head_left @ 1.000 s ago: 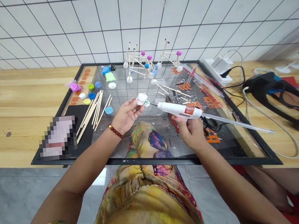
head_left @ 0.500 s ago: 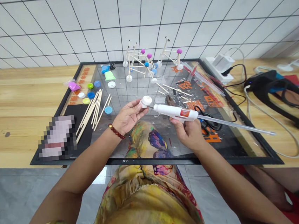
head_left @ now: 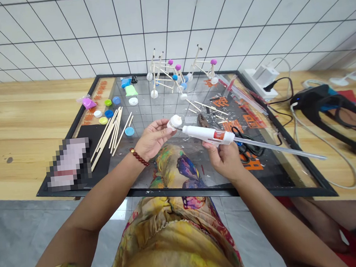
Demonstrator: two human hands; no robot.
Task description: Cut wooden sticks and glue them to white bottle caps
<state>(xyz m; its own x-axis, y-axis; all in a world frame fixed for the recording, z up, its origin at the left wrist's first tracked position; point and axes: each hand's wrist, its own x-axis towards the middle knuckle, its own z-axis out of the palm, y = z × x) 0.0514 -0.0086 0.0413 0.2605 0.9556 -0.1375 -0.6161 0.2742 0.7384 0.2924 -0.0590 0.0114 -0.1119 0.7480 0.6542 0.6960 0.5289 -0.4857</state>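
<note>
Between thumb and fingers, my left hand (head_left: 156, 138) pinches a small white bottle cap (head_left: 174, 122) over the glass-topped board. It looks like two round white pieces together, though their join is hard to make out. Gripped in my right hand (head_left: 226, 158) is a white glue gun (head_left: 208, 134), its dark nozzle right at the cap's lower edge. A long clear glue stick (head_left: 280, 148) sticks out of the gun's back end. Pliers (head_left: 202, 120) lie just behind the gun, and blue-handled scissors (head_left: 244, 146) are partly hidden beside my right hand.
Wooden sticks (head_left: 110, 133) and coloured caps (head_left: 109, 113) lie to the left, near a blurred pinkish item (head_left: 69, 161). Stick models with clay balls (head_left: 175, 77) stand at the back. A power strip (head_left: 260, 85), cables and a black frame (head_left: 336, 114) are at right. Another person's arm (head_left: 321, 220) shows lower right.
The cap in my left hand has tilted a little and dropped slightly. The glue gun has shifted very slightly, its nozzle still at the cap.
</note>
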